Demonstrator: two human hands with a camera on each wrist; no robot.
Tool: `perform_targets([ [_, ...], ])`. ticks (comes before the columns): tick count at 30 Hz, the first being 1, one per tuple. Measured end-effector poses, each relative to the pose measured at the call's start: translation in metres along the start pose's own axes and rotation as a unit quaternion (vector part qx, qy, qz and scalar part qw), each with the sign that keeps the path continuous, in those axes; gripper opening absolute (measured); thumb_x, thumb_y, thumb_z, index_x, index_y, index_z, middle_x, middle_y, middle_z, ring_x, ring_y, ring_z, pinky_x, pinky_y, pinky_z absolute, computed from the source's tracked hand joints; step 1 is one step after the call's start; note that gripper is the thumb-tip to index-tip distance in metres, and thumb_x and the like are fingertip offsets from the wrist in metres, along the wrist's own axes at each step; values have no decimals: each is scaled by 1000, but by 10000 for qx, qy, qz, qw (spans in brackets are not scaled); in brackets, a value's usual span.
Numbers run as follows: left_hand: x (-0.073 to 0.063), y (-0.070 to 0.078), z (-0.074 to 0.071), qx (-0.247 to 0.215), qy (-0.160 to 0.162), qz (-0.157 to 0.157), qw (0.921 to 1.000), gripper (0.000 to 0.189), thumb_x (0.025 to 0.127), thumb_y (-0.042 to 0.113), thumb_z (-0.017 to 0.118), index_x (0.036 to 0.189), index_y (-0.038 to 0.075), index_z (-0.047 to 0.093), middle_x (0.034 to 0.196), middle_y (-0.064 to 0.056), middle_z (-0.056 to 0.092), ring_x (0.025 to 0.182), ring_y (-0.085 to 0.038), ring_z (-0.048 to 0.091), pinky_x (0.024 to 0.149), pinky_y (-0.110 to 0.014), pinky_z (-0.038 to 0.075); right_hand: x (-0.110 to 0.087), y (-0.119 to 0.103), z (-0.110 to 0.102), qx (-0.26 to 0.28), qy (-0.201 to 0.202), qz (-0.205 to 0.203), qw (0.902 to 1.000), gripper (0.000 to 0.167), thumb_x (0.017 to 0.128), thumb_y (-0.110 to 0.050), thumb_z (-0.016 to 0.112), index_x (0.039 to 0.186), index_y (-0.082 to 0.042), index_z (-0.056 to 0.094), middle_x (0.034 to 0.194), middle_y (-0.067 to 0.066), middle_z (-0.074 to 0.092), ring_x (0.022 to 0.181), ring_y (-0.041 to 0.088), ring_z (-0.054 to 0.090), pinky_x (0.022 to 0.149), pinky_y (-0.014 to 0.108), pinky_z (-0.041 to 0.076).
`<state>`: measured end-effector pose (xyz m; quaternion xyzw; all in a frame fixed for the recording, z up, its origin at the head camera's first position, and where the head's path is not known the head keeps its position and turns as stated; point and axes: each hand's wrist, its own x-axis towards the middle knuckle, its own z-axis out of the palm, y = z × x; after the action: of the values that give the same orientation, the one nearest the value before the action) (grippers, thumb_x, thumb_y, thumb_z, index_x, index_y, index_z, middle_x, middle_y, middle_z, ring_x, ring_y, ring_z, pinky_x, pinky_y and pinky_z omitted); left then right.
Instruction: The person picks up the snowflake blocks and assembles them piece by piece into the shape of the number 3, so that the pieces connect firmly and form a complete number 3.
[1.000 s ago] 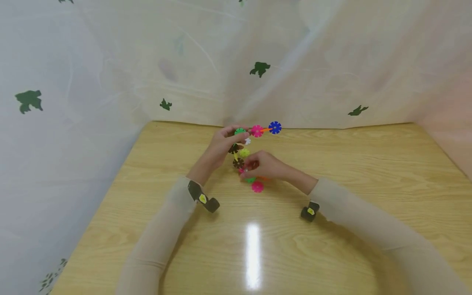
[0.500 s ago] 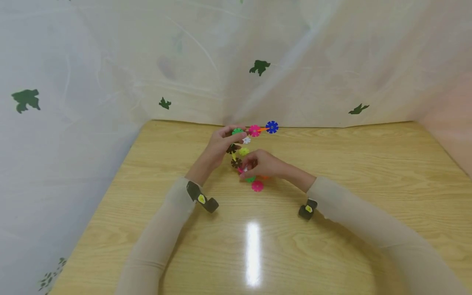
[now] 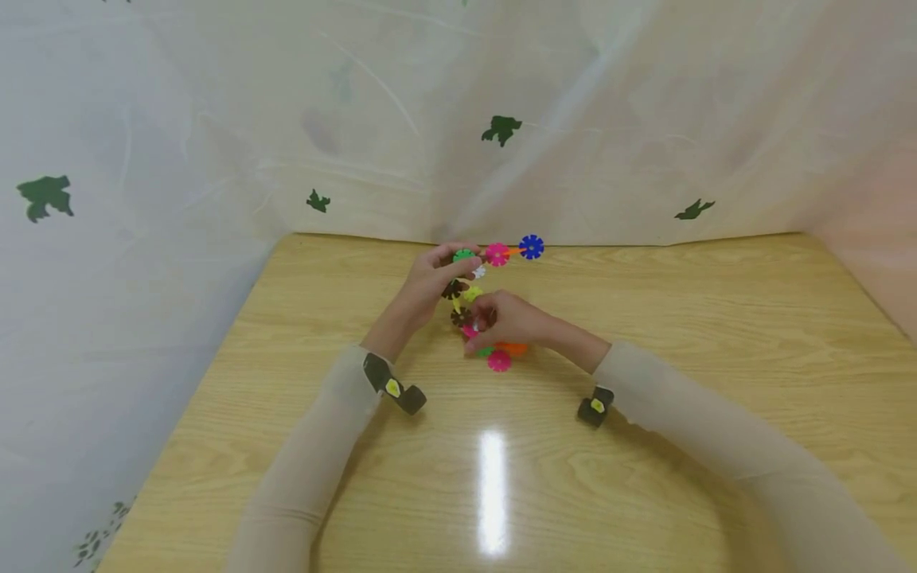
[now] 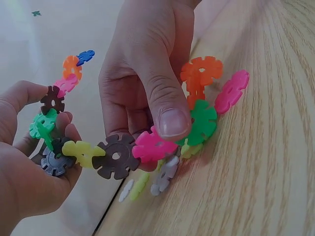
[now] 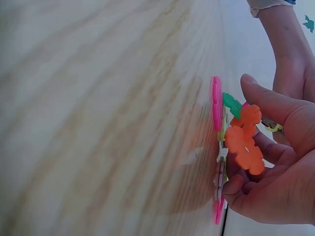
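Note:
A chain of slotted plastic snowflake discs runs between my two hands. My left hand (image 3: 430, 278) holds its upper part around a green disc (image 4: 43, 124) and a brown disc (image 4: 52, 100). From there a pink disc (image 3: 497, 255), an orange one (image 4: 72, 68) and a blue one (image 3: 531, 247) stick out. Lower down come a yellow disc (image 4: 83, 153) and a dark brown disc (image 4: 116, 156). My right hand (image 3: 519, 318) pinches the pink disc (image 4: 152, 145) after it, thumb in front. Beside that thumb are a green disc (image 4: 203, 123) and orange discs (image 5: 246, 152).
Loose discs lie on the wooden table (image 3: 573, 493) under the hands: a pink one (image 3: 499, 360), a grey one (image 4: 166, 176), a pale yellow one (image 4: 140, 186) and a white one (image 4: 126, 191). A pale curtain (image 3: 387, 119) hangs behind the table.
The orange discs beside my right hand show more than before. Both hands keep their hold with only slight shifts, and the blue end of the chain sways a little.

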<state>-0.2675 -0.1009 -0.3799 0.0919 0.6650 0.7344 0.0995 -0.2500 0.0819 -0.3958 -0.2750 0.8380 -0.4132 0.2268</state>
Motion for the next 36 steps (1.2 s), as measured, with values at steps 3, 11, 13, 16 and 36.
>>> perform_targets([
  [3,-1,1,0,-12,15,14,10000,28,98,15,67,123,3,66,93,4,64,90,-19,60,77,-27,55,-1,-1,1,27,129,10,9999,34,80,-16,88,101,-3,64,88,4,61,76,16,54,70,25,48],
  [11,0,4,1,-48,-7,63,10000,25,98,18,68,121,7,69,94,2,65,90,-18,61,79,-29,56,-1,-2,5,51,408,51,9991,32,80,-15,89,95,-3,64,87,5,63,76,16,54,69,24,48],
  [13,0,5,1,-54,-14,95,9999,24,98,17,67,120,8,69,96,2,66,89,-17,61,77,-26,55,-2,-3,5,62,459,90,9989,32,79,-16,89,97,-3,65,88,6,64,77,16,55,70,24,49],
  [16,0,5,1,-79,-3,131,9999,24,98,16,67,120,7,68,98,3,66,90,-17,60,75,-24,54,-2,-3,5,166,528,122,9984,33,80,-15,88,101,-2,67,91,8,68,79,17,60,72,25,53],
  [36,5,13,11,-205,433,404,9980,31,97,14,67,124,-2,64,88,5,60,78,-9,54,72,-19,51,-10,-6,0,476,1179,-196,9917,29,85,-10,83,108,1,70,98,14,73,86,17,66,75,22,55],
])
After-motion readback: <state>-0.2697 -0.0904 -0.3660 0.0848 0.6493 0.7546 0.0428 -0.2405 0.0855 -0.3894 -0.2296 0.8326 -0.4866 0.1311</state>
